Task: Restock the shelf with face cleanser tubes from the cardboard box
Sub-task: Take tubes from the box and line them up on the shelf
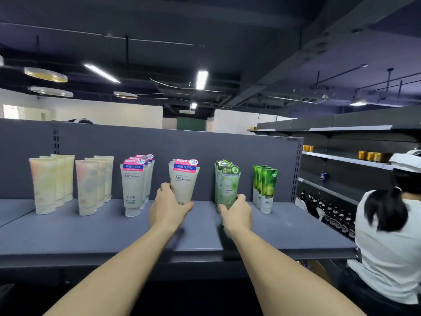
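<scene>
On the grey shelf (91, 231), face cleanser tubes stand cap-down in rows. My left hand (167, 207) grips a white "Facial" tube with a pink and blue top (185, 181), the front one of its row. My right hand (237, 213) is wrapped around the lower part of a pale green tube (229, 188) at the front of the neighbouring row. Another white Facial row (133, 190) stands to the left, and a bright green row (267, 190) to the right. The cardboard box is out of sight.
Two rows of pastel tubes (44, 185) (87, 188) fill the shelf's left end. A person in a white shirt and cap (391, 236) crouches at the right by a shelving unit with dark bottles (337, 215) and orange cans (369, 155).
</scene>
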`<control>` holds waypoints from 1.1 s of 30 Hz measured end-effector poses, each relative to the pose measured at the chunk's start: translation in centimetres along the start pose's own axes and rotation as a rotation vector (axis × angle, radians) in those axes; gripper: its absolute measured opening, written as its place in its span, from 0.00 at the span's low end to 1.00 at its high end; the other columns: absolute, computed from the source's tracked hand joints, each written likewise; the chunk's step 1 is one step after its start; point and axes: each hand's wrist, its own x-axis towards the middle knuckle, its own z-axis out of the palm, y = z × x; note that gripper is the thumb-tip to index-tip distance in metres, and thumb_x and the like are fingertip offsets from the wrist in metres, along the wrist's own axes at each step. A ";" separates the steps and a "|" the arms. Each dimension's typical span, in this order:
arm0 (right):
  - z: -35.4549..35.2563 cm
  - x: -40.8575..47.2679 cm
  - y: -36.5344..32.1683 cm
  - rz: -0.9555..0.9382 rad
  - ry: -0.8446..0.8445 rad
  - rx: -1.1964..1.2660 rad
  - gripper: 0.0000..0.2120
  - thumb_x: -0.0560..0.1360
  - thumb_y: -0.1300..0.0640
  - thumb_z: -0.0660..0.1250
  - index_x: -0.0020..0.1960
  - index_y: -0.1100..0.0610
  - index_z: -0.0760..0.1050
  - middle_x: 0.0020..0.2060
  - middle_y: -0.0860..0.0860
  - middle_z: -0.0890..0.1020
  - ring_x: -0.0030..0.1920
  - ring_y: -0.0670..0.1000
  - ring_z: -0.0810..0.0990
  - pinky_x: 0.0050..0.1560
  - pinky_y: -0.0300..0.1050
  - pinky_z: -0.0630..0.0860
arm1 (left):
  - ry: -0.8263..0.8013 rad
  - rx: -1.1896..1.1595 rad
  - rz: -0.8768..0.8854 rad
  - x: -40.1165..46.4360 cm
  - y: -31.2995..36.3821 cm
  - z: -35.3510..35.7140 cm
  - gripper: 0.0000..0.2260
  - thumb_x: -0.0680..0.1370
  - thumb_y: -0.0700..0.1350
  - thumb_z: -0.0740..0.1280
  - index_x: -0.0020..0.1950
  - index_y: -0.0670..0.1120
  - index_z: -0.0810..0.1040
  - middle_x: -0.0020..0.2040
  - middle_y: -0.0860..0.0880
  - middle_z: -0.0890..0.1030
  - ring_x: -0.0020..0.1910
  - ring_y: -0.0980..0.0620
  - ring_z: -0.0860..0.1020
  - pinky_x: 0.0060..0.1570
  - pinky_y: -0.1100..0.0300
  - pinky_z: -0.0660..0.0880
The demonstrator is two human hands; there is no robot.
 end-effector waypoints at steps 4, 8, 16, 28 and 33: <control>0.7 1.8 0.2 -0.003 -0.027 0.006 0.17 0.77 0.53 0.69 0.60 0.59 0.67 0.57 0.55 0.78 0.56 0.58 0.78 0.45 0.46 0.70 | 0.023 0.018 -0.023 0.7 0.4 1.0 0.29 0.67 0.53 0.77 0.60 0.44 0.68 0.57 0.48 0.76 0.54 0.44 0.78 0.42 0.55 0.71; 1.4 3.0 0.4 -0.016 -0.056 0.026 0.18 0.76 0.54 0.70 0.60 0.58 0.66 0.58 0.55 0.78 0.57 0.58 0.78 0.51 0.50 0.75 | 0.041 0.027 -0.028 1.1 1.0 1.8 0.30 0.67 0.53 0.77 0.61 0.44 0.67 0.57 0.48 0.76 0.53 0.45 0.78 0.41 0.55 0.70; 2.0 4.3 0.8 -0.007 -0.058 0.024 0.21 0.76 0.55 0.71 0.62 0.58 0.65 0.59 0.56 0.77 0.58 0.58 0.78 0.51 0.50 0.75 | 0.048 0.036 -0.010 1.2 1.5 2.8 0.29 0.67 0.52 0.77 0.60 0.44 0.67 0.57 0.47 0.76 0.52 0.44 0.78 0.42 0.55 0.72; 2.3 3.8 0.8 0.046 -0.076 0.042 0.23 0.76 0.52 0.71 0.63 0.61 0.64 0.60 0.58 0.77 0.59 0.61 0.78 0.51 0.51 0.75 | 0.048 0.051 -0.026 0.7 0.6 2.6 0.28 0.67 0.54 0.77 0.58 0.45 0.67 0.56 0.48 0.77 0.53 0.45 0.78 0.44 0.53 0.74; 1.5 2.6 0.5 0.041 0.013 0.054 0.28 0.76 0.52 0.71 0.68 0.61 0.62 0.66 0.57 0.72 0.66 0.60 0.72 0.58 0.55 0.73 | 0.047 0.031 -0.029 -0.3 1.0 1.8 0.29 0.67 0.54 0.78 0.59 0.45 0.67 0.56 0.48 0.76 0.54 0.45 0.78 0.46 0.52 0.76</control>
